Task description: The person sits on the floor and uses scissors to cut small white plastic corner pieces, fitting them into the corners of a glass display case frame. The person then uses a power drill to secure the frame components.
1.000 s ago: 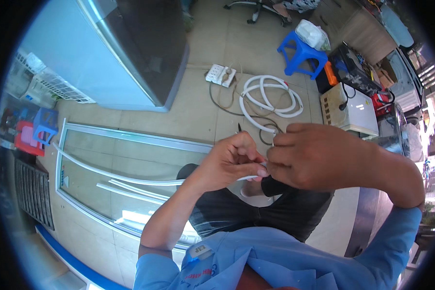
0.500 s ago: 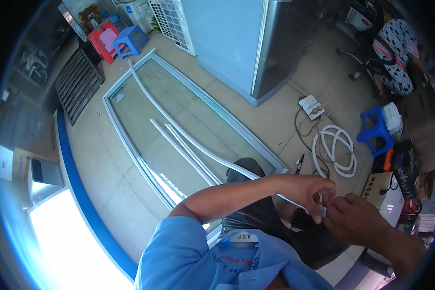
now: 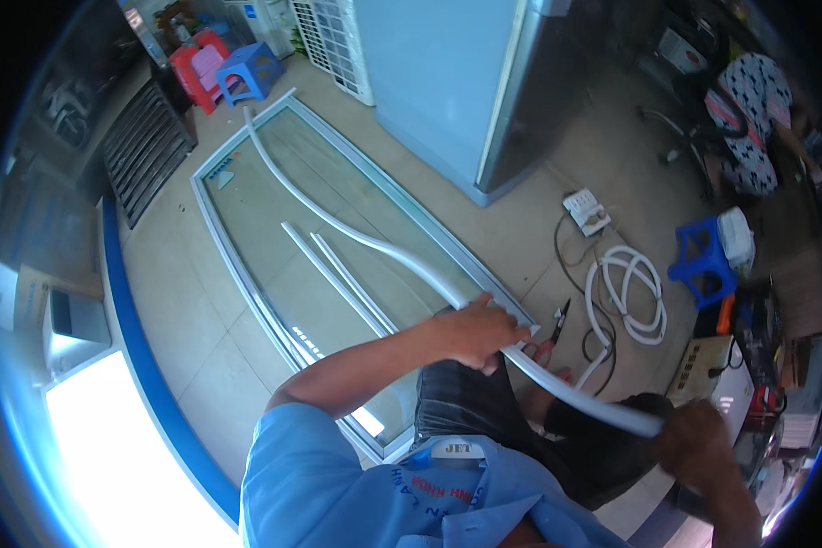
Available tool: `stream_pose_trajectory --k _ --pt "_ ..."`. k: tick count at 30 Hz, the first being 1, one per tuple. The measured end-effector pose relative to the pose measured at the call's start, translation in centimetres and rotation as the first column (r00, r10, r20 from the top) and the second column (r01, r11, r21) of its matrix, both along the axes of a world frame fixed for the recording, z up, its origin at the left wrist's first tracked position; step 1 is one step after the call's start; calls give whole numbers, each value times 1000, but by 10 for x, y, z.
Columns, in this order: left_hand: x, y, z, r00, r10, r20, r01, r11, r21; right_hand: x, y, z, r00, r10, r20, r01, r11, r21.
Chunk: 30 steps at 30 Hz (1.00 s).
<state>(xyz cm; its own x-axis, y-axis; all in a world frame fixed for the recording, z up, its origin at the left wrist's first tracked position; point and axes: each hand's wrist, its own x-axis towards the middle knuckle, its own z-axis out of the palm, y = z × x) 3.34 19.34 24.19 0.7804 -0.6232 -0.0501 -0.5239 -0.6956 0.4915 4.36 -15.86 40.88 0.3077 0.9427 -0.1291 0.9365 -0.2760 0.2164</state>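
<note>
A long white flexible tube (image 3: 575, 395) stretches across my lap and out over the glass panel. My left hand (image 3: 484, 334) wraps around it above my thigh. Farther right, my right hand (image 3: 699, 447) is closed around the same tube near its end, slightly smeared by motion. The tube's far part curves along the aluminium-framed glass panel (image 3: 356, 187), which lies on the tiled floor. Two shorter white strips (image 3: 338, 279) rest on that panel. Red-handled pliers or cutters (image 3: 546, 349) are on the floor just right of my left hand.
A coil of white hose (image 3: 644, 292) and a power strip (image 3: 585, 212) with cable are on the floor at right. Past them stands a blue stool (image 3: 703, 263). A refrigerator (image 3: 438, 91) blocks the back. At the far right, another person (image 3: 753, 119) sits by an office chair.
My hands, close together before, have moved apart. The left went left along the tube, and the right went right and down. The tube now spans between them.
</note>
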Motion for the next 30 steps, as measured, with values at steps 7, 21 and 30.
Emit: stream_pose_trajectory --k 7,21,30 --pt "16 -111 1 943 -326 -63 176 653 -737 -21 -14 -4 983 53 174 -54 999 3" --pt "38 -160 39 534 -611 -584 -71 656 -751 -34 -17 -15 9 -381 -924 960 261 -99" --pt "47 -11 -125 901 -36 -432 -86 962 -258 0 -45 -46 88 -340 -936 982 -128 139"
